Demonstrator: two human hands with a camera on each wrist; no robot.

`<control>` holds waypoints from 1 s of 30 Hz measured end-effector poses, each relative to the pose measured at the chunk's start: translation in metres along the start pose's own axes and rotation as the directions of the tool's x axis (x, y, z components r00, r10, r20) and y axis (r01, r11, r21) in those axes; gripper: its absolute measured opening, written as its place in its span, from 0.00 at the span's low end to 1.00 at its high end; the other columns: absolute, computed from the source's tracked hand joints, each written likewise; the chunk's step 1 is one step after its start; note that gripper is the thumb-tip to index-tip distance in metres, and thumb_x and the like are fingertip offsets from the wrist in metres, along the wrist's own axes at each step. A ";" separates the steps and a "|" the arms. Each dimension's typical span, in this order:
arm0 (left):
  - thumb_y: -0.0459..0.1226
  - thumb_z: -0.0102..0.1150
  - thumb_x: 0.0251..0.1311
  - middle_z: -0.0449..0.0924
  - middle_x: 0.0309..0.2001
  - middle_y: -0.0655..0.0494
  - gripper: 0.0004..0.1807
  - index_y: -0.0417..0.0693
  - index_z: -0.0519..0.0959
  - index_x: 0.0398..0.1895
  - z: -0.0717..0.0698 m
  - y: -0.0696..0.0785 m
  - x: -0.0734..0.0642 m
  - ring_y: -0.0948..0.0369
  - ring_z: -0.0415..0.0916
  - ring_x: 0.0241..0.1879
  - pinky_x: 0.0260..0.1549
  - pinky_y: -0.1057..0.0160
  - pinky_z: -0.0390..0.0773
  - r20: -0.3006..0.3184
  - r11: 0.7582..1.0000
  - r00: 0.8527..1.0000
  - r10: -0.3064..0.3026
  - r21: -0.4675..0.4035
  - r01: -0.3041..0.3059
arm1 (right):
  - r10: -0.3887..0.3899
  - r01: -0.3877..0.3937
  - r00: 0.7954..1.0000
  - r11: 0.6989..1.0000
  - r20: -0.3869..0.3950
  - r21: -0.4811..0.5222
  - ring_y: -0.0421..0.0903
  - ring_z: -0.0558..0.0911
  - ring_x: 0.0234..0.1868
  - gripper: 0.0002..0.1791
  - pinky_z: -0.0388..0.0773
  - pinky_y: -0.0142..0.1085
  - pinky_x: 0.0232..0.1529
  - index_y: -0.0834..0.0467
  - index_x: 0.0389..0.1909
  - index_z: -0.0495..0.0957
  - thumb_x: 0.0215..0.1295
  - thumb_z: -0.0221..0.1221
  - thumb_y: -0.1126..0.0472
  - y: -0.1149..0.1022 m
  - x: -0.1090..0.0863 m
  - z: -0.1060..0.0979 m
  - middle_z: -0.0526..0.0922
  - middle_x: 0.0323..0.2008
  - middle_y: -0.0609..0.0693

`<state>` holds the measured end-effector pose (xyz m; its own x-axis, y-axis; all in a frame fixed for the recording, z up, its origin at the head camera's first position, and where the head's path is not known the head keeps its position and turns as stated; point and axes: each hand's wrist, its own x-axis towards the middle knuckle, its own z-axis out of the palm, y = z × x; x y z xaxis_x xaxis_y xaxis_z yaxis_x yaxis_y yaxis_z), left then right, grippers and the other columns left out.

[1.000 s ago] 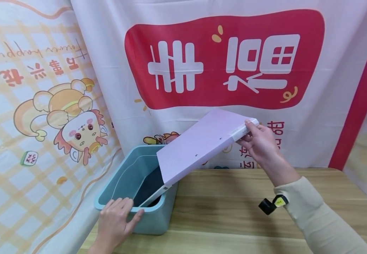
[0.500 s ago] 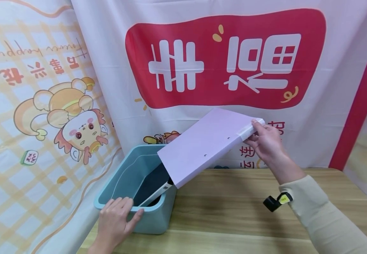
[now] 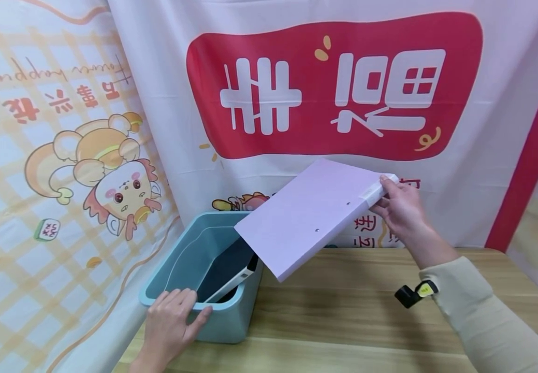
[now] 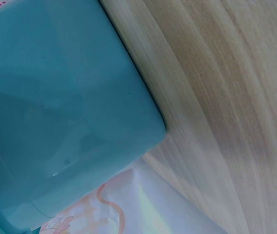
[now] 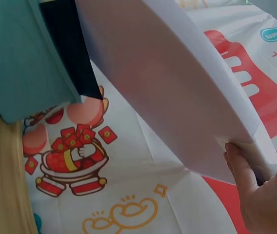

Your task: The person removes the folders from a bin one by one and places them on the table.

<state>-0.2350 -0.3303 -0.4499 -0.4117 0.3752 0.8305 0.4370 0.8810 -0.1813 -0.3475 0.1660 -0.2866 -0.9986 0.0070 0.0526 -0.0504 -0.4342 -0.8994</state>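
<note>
Lilac covers the binder [image 3: 308, 212], which I see on my head feed a touch toward 4 o'clock from centre. It is held up and tilted, its upper end toward 2 o'clock and its low corner at 7. The right hand [image 3: 401, 204] pinches that upper end, thumb over a white strip [image 3: 372, 194] wrapped around it.

Toward 7 o'clock I have a teal plastic bin [image 3: 224, 324] on a wood-grain table [image 3: 343, 305]. The binder overlaps the bin's rim at about 2 o'clock; whether they touch I cannot tell. Its low corner reaches past the bin's side. A black folder with a white edge [image 3: 222, 264] leans inside, on the bin's 4 o'clock side.

The left hand [image 3: 168, 318] grips the rim at about 7 o'clock, fingers hooked over it and thumb along the outside. My left wrist feed gives me mostly bin wall, with a sliver of skin at 8 o'clock. On the right wrist feed the hand sits at 4 o'clock on the binder's end, with the bin at 10.

At 12 hangs a white cloth [image 3: 492, 171] with a red panel [image 3: 315, 93] bearing sideways characters.
</note>
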 end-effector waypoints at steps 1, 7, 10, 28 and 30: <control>0.63 0.43 0.72 0.57 0.21 0.67 0.28 0.55 0.63 0.21 0.000 0.000 0.000 0.65 0.55 0.20 0.23 0.64 0.57 0.001 1.000 1.000 0.000 -0.001 0.000 | 0.001 -0.001 1.000 1.000 -0.001 0.004 0.55 0.62 0.76 0.45 0.66 0.48 0.65 0.54 0.83 0.40 0.76 0.54 0.47 0.000 0.001 -0.001 0.51 0.81 0.55; 0.63 0.44 0.72 0.56 0.21 0.67 0.28 0.55 0.63 0.21 0.001 0.000 0.001 0.66 0.54 0.20 0.23 0.65 0.56 0.008 1.000 1.000 0.002 -0.002 -0.002 | 0.021 -0.021 0.999 1.000 -0.026 0.001 0.55 0.60 0.77 0.45 0.65 0.48 0.66 0.55 0.83 0.39 0.77 0.52 0.46 -0.003 0.006 -0.011 0.49 0.81 0.56; 0.63 0.44 0.72 0.56 0.21 0.67 0.28 0.55 0.64 0.21 0.000 0.001 0.001 0.65 0.54 0.20 0.23 0.65 0.57 0.008 1.000 1.000 0.002 -0.003 -0.002 | 0.032 -0.033 0.999 0.999 -0.038 -0.020 0.55 0.60 0.77 0.44 0.67 0.47 0.65 0.54 0.83 0.40 0.77 0.51 0.46 -0.003 0.007 -0.016 0.48 0.82 0.54; 0.62 0.46 0.71 0.60 0.22 0.66 0.27 0.54 0.66 0.22 -0.001 0.001 -0.001 0.65 0.58 0.21 0.24 0.64 0.60 0.058 1.000 0.998 -0.009 0.007 0.009 | 0.109 -0.114 0.993 0.987 -0.056 -0.109 0.55 0.54 0.80 0.39 0.63 0.43 0.70 0.61 0.81 0.37 0.82 0.42 0.48 -0.004 0.018 -0.041 0.45 0.81 0.59; 0.62 0.47 0.71 0.61 0.22 0.66 0.27 0.54 0.66 0.22 -0.001 0.001 -0.001 0.65 0.59 0.21 0.24 0.64 0.60 0.062 1.000 0.998 -0.007 0.008 0.007 | 0.112 -0.117 0.993 0.982 -0.044 -0.148 0.55 0.54 0.80 0.39 0.64 0.42 0.70 0.62 0.81 0.37 0.82 0.41 0.48 -0.005 0.018 -0.045 0.44 0.81 0.60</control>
<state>-0.2333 -0.3302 -0.4500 -0.4639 0.3858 0.7975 0.4280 0.8858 -0.1795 -0.3655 0.2084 -0.3011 -0.9977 -0.0021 -0.0675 0.0652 -0.2942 -0.9535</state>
